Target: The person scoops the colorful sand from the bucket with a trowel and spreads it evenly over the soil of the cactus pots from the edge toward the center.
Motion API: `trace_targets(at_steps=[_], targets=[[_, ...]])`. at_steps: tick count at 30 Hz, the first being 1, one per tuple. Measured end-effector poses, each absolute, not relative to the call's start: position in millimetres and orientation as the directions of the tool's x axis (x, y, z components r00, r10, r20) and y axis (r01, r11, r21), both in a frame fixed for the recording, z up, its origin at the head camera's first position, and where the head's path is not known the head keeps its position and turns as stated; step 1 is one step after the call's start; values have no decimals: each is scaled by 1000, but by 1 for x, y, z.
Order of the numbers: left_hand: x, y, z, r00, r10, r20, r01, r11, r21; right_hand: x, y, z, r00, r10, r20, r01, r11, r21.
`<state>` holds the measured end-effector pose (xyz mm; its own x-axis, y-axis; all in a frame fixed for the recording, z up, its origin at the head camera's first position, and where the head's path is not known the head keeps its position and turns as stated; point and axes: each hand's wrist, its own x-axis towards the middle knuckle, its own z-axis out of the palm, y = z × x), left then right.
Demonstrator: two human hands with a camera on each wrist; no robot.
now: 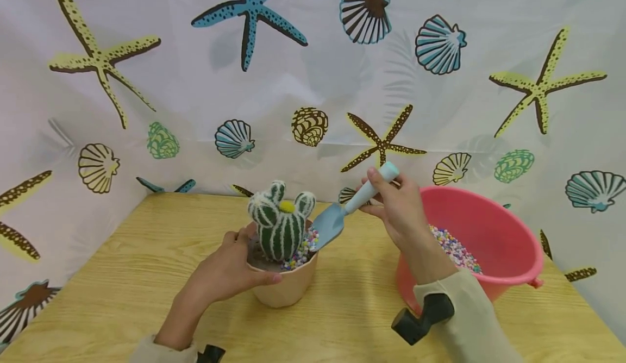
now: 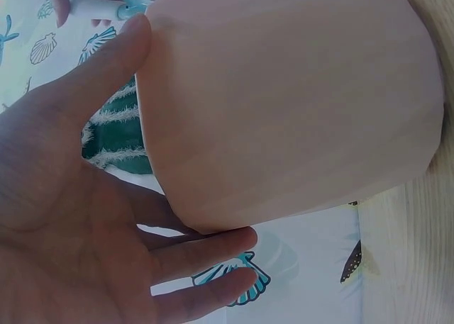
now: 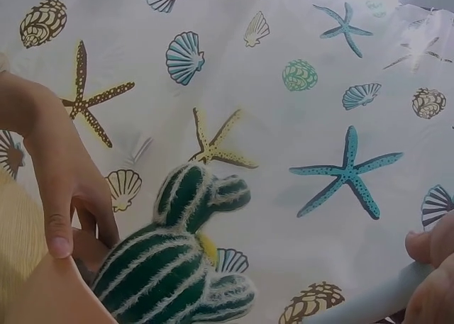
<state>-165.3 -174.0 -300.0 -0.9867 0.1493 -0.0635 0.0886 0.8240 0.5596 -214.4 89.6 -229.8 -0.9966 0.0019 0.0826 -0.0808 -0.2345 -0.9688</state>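
Observation:
A peach-coloured flower pot (image 1: 288, 287) stands on the table with a green-and-white knitted cactus (image 1: 281, 236) upright in it. My left hand (image 1: 220, 273) grips the pot at its left rim, thumb on the near side. In the left wrist view the fingers (image 2: 206, 257) reach around the pot's far edge. My right hand (image 1: 403, 208) holds a light-blue toy trowel (image 1: 329, 224) by its pale handle. The blade tilts down, its tip at the pot's right rim beside small multicoloured beads (image 1: 304, 251). Grey filling shows on the pot's left side.
At the right, partly behind my right forearm, a pink bucket (image 1: 494, 227) holds more multicoloured beads (image 1: 455, 251). The wooden table (image 1: 161, 243) meets a white curtain (image 1: 195, 91) printed with shells and starfish. A black wrist device (image 1: 423, 318) sits on the right sleeve.

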Motion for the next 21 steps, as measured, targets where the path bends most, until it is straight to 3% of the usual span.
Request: trace_targets(at_steps=[7, 21], targets=[[-166, -175, -299, -984, 165, -69, 97, 813, 575, -215, 90, -222, -994, 10, 113, -113, -193, -975], [-166, -174, -300, -981, 173, -85, 94, 813, 574, -219, 81, -243, -990, 29, 139, -142, -173, -975]])
